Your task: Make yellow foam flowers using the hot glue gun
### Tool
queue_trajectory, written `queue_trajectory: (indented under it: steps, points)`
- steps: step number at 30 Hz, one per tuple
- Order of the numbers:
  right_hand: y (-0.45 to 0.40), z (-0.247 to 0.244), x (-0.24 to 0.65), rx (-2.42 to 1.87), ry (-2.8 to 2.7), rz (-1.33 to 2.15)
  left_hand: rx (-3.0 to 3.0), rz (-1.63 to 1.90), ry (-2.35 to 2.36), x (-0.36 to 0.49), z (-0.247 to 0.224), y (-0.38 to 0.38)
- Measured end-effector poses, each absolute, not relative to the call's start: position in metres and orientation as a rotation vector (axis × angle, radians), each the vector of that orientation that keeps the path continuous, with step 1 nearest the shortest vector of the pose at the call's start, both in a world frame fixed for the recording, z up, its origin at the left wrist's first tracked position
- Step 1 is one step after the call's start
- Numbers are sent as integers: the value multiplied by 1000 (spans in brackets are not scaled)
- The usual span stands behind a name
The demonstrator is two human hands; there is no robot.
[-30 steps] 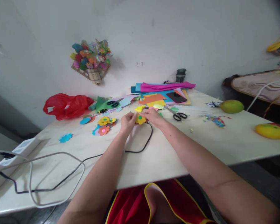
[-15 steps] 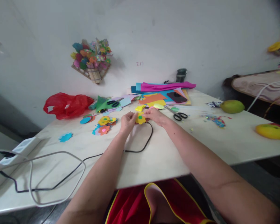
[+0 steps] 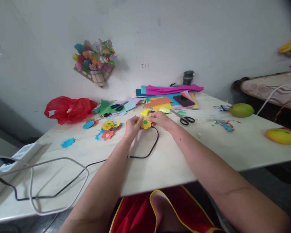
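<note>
A yellow paper flower (image 3: 145,122) with a green centre is held between my two hands above the table. My left hand (image 3: 133,126) pinches its left edge. On the other side, my right hand (image 3: 159,119) grips the flower's upper right edge with closed fingers. Just behind the flower lies a bright yellow piece (image 3: 145,112). A black cable (image 3: 157,139) curves from beneath my hands toward the left. Stacked paper flowers (image 3: 108,134) in orange, yellow and blue lie left of my left hand. Black-handled scissors (image 3: 187,120) rest right of my right hand.
Coloured sheets (image 3: 160,103), a phone (image 3: 183,100) and a second pair of scissors (image 3: 119,106) lie at the back. A red plastic bag (image 3: 70,109) is at the back left. Looped white cable (image 3: 63,158) and a power strip (image 3: 14,165) occupy the left. Two mangoes (image 3: 241,110) sit right.
</note>
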State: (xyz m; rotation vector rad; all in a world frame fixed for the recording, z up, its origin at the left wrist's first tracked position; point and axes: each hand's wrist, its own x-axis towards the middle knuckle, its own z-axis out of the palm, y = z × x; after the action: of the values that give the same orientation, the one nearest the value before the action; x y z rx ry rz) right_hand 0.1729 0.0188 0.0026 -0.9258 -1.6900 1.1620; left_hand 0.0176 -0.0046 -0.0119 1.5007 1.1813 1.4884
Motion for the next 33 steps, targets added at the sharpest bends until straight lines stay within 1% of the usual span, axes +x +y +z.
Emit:
queue_trajectory:
  steps: [5, 11, 17, 22, 28, 33]
  points:
    - [18, 4, 172, -934, -1731, 1116, 1519, 1470, 1202, 17, -12, -4]
    - [19, 5, 173, -909, -1708, 1195, 1553, 1463, 1204, 17, -12, -5]
    - [19, 5, 174, -873, -1611, 1279, 1464, 1514, 1189, 16, -10, -4]
    - [18, 8, 175, -872, -1580, 1280, 1410, 1430, 1105, 16, -5, -9]
    - [15, 8, 174, -776, -1680, 1176, 1390, 1365, 1052, 14, -3, -12]
    - [16, 5, 170, -786, -1719, 1070, 1322, 1335, 987, 12, -6, -9]
